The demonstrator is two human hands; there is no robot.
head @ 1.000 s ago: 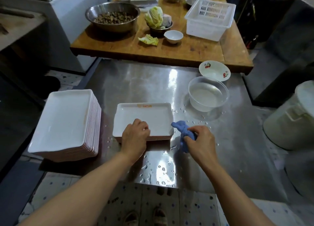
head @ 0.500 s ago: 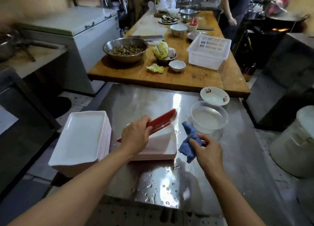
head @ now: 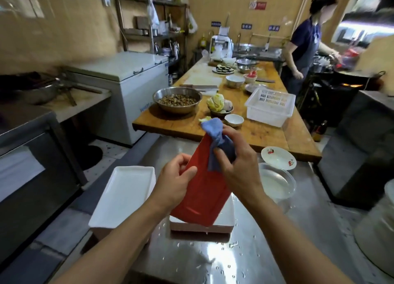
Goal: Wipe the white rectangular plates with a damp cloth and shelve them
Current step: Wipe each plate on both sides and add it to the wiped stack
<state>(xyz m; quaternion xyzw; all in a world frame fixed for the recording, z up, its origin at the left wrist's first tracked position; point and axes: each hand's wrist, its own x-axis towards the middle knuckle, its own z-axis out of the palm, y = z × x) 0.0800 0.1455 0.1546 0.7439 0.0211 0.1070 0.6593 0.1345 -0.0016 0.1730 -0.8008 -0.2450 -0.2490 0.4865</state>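
The steel tabletop (head: 251, 251) carries all task items and is beaded with water drops. The landmark for this description is the held plate (head: 202, 189), raised above the tabletop and tilted, its red underside facing the camera.

Left of the held plate stands the plate stack (head: 125, 194), white faces up. Directly below the held plate lies a second, smaller pile of plates (head: 226, 222), also on the tabletop. Right of the held plate sits the clear water bowl (head: 277, 183); beyond that, a small patterned dish (head: 278, 157). Behind the held plate runs a wooden table (head: 266, 134) with a steel bowl (head: 177, 100) and a white basket (head: 270, 106). A second person (head: 302, 44) works at the far right rear.

The left hand (head: 172, 185) grips the held plate's left edge, thumb curled over the red face. The right hand (head: 236, 164) clutches the blue cloth (head: 215, 138) and presses it against the plate's upper right portion.

Probable faults:
- Slip. The plate is supported by one hand at one edge; wet surfaces and wiping pressure could twist it loose onto the pile below.
- Collision. Lowering the plate carelessly may chip the pile beneath it.
- Spill. The water bowl lies close to the right forearm; a wide wiping stroke could knock it.

No shelf for the wiped plates is identifiable near the plate; a rack stands far behind it.
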